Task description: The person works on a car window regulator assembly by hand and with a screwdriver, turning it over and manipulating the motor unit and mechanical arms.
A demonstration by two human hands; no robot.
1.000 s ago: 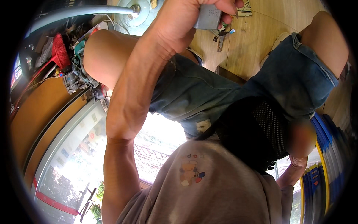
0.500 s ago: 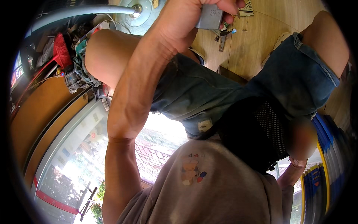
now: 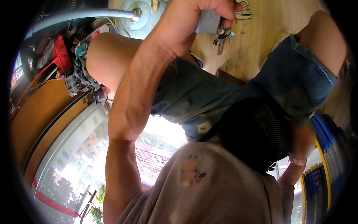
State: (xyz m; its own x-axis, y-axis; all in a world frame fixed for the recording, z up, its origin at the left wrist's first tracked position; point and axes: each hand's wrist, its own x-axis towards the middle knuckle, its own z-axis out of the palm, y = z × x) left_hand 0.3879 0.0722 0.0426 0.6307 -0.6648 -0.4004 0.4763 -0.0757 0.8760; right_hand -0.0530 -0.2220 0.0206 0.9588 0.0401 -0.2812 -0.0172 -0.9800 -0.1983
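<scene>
My left hand point(image 3: 209, 11) is at the top middle, cut off by the upper edge, its fingers closed round a grey rectangular block point(image 3: 207, 23) with faint marks on its face. What kind of block it is does not show. By the fingertips a small pointed piece point(image 3: 234, 21) sticks out, too small to name. Down at the right, beside my thigh and a black mesh bag point(image 3: 257, 130), is my right hand point(image 3: 301, 143). It is smeared, so its fingers and anything in them cannot be made out.
On the wooden floor point(image 3: 268, 37) beyond the left hand lie a flat metal strip point(image 3: 220, 47) and a patterned flat piece point(image 3: 244, 11). A pale round base with a tube point(image 3: 78, 15) stands upper left. Clutter with a red item point(image 3: 61, 52) lines the left; blue-and-yellow panels point(image 3: 322, 164) stand right.
The view has shifted slightly, so floor things sit a little lower and farther left. The grey block remains in my left hand, tilted slightly, its marks fainter. My right hand stays in place.
</scene>
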